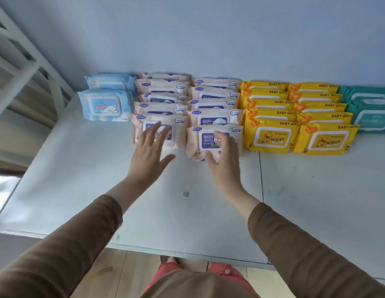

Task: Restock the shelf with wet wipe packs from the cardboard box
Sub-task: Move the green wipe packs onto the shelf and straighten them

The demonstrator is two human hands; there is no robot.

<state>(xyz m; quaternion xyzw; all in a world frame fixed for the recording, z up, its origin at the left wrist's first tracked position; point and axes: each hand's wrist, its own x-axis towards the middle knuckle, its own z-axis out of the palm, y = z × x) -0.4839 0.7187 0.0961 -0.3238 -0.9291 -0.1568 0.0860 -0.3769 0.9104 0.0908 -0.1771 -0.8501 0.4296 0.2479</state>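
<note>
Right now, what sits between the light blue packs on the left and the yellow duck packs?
In the head view, two rows of peach baby wipes packs fill the stretch between the light blue packs and the yellow duck packs.

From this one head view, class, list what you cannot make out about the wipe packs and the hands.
- Cardboard box: not in the head view at all.
- Teal packs: cut off by the right edge; their count is unknown.
- Rear pink packs: mostly hidden by the packs in front.
- Front pink pack labels: the left hand and right hand partly cover them.
- Left hand: blurred, so contact with the pack is unclear.
</note>
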